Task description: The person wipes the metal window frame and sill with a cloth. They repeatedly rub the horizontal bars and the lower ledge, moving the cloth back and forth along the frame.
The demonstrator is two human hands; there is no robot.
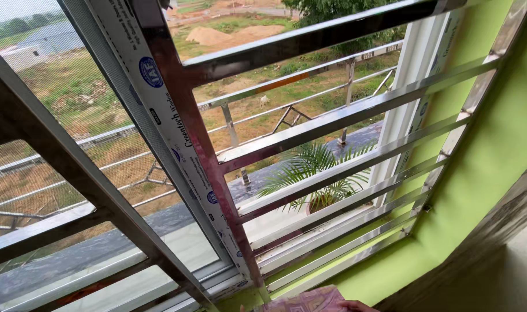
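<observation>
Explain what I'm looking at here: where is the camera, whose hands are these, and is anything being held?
This is one picture from a camera worn on a person's head, tilted toward a window. Steel grille bars cross the window, set in a green wall. Outside stand a potted palm and a balcony railing, with fields beyond. At the bottom edge, a pink patterned cloth shows, with fingertips touching it. Which hand that is, and whether it grips the cloth, cannot be told.
</observation>
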